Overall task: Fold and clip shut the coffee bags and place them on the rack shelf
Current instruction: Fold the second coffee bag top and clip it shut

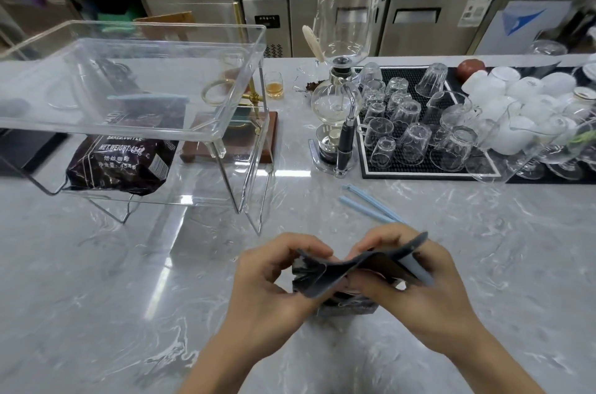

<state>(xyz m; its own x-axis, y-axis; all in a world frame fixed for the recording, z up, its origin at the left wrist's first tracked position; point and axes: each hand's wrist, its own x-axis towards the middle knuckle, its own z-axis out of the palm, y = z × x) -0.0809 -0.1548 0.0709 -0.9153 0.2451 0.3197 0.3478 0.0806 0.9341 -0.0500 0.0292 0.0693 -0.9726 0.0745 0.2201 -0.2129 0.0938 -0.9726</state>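
Dark coffee bag [322, 274], top bent over; L hand [271, 284] & R hand [416, 280] both pinch it.

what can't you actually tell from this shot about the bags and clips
- Coffee bag in hand: label and fill are hidden by the left hand and right hand; head view.
- Blue clip at the right fingers: motion blur hides whether it grips the fold.
- Bag in the acrylic rack: its top is obscured by the glary upper shelf, so its closure is unclear.
- Spare blue clips: near ends pass behind the right hand.
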